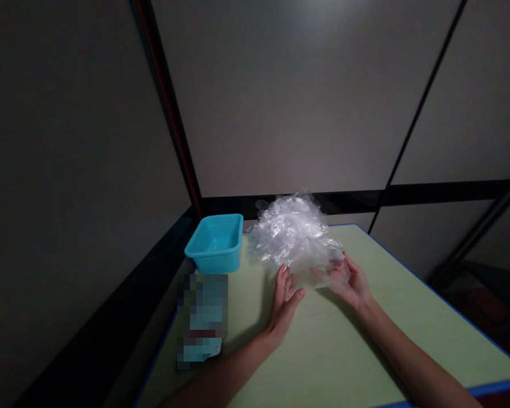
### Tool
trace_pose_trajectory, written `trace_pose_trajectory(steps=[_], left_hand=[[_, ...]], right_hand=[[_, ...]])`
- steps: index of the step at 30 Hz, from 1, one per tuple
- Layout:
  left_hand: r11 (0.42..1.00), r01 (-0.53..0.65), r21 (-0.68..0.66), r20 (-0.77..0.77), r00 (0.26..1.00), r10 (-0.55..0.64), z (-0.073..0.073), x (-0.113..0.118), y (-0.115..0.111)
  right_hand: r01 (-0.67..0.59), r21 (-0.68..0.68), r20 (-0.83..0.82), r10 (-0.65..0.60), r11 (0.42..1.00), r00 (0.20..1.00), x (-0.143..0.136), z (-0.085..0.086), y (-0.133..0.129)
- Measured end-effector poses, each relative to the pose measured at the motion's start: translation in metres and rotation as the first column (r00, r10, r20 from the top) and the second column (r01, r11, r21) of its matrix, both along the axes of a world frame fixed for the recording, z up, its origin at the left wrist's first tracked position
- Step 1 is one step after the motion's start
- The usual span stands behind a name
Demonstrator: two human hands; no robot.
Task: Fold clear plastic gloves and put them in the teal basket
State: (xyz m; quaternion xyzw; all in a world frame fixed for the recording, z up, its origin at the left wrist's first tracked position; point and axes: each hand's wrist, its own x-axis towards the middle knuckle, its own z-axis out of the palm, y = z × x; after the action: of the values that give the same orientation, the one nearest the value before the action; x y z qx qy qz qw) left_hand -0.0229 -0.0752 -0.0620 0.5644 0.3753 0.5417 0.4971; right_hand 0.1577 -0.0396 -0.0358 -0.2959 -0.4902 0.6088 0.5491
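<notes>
A heap of clear, crinkled plastic point(291, 226) lies on the far part of the pale green table point(323, 345). My left hand point(284, 300) is at the near edge of the heap, its thumb and fingers apart with nothing gripped between them. To the right, my right hand point(352, 283) has its fingers closed on a thin, clear piece of plastic that stretches toward the heap. Some of its fingers show through the plastic.
An open turquoise basin point(216, 263) stands at the table's far left corner. Nearer me, a pixelated flat item point(204, 317) lies along the left edge. Panelled walls rise behind and to the left of the table, which has a blue rim.
</notes>
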Motion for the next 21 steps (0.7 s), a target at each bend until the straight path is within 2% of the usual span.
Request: trace_pose_trajectory(steps=[3,5,8,11,14,16,18,21], left_hand=[[0.997,0.013,-0.078,0.123,0.992,-0.003,-0.002,0.000,0.003],[0.986,0.008,-0.165,0.240,0.970,0.032,-0.002,-0.001,0.006],[0.967,-0.003,-0.254,0.339,0.936,0.092,0.000,-0.001,0.009],[0.961,0.023,-0.277,0.365,0.927,0.083,0.004,-0.001,0.008],[0.964,0.062,-0.260,0.340,0.940,0.031,0.009,-0.001,0.005],[0.967,0.068,-0.247,0.308,0.951,0.012,0.012,-0.002,0.003],[0.968,0.072,-0.239,0.276,0.961,-0.003,0.014,-0.003,0.002],[0.968,0.110,-0.224,0.230,0.972,-0.057,0.015,-0.004,0.002]], right_hand=[[-0.005,-0.077,-0.258,-0.015,0.997,0.966,-0.001,-0.009,0.003],[-0.035,-0.116,-0.363,-0.010,0.993,0.932,-0.002,-0.015,0.005],[-0.071,-0.138,-0.435,0.004,0.988,0.901,-0.001,-0.021,0.007],[-0.081,-0.126,-0.438,0.018,0.989,0.899,0.002,-0.021,0.007],[-0.076,-0.143,-0.364,0.019,0.987,0.931,0.009,-0.014,0.006],[-0.050,-0.176,-0.247,0.005,0.983,0.969,0.017,-0.007,0.006],[0.020,-0.181,-0.033,-0.027,0.983,0.999,0.029,0.000,0.007],[0.110,-0.124,0.307,-0.067,0.986,0.949,0.051,0.005,0.010]])
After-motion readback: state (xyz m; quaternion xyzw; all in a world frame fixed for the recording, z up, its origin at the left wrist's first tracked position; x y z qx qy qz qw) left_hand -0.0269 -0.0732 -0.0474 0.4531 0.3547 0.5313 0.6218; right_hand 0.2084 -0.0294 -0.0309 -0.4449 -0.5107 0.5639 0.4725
